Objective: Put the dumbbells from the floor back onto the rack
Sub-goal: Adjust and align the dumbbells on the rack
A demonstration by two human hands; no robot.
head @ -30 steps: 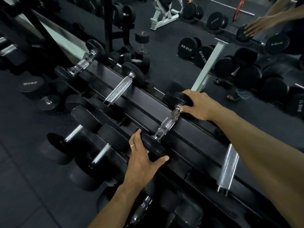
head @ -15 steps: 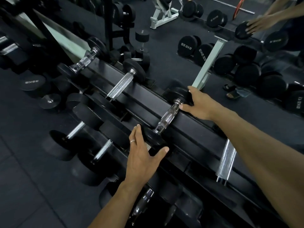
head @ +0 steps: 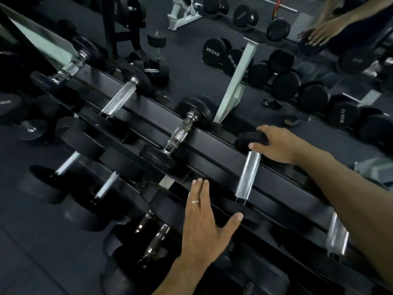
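Observation:
A black dumbbell rack (head: 214,145) runs diagonally across the head view with several dumbbells on its tiers. On the top tier lies a dumbbell with a knurled silver handle (head: 247,175). My right hand (head: 280,145) grips its far black head, fingers curled over the top and thumb at the handle's end. My left hand (head: 204,222) lies flat with straight fingers at the near side, thumb spread and touching the dumbbell's near head. Left of it a second dumbbell (head: 180,135) rests on the same tier, untouched.
A wall mirror behind the rack reflects a white rack post (head: 234,81), more black dumbbells (head: 212,52) and my hands (head: 319,33). Lower tiers carry larger dumbbells (head: 70,162). Dark rubber floor (head: 32,262) lies at the lower left.
Both hands let go of the dumbbell they were touching and moved right to the neighbouring one. The right hand now holds its far head; the left hand is at its near head.

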